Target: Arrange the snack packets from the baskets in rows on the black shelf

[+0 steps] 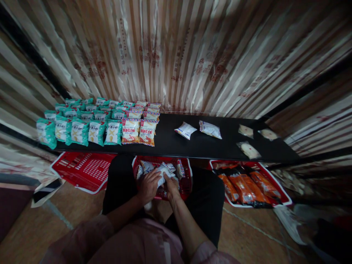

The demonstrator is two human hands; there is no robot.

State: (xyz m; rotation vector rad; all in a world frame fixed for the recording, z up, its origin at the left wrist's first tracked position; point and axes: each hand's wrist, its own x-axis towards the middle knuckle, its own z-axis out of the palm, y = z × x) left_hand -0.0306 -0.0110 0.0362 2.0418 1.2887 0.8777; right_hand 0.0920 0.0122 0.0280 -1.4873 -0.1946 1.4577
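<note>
Left hand (150, 184) and right hand (172, 184) grip a white snack packet (163, 173) in the middle red basket (187, 182), probably to steady it. Teal snack packets (79, 131) stand in rows, perhaps propping each other.

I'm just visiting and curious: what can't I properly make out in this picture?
In the head view:
- How the fingers grip the white packet: covered by the left hand and right hand.
- The middle basket's bottom: hidden by packets and hands.
- The back teal packets' lower parts: blocked by those in front.
- Small print on the orange packs: too small and blurred.
</note>
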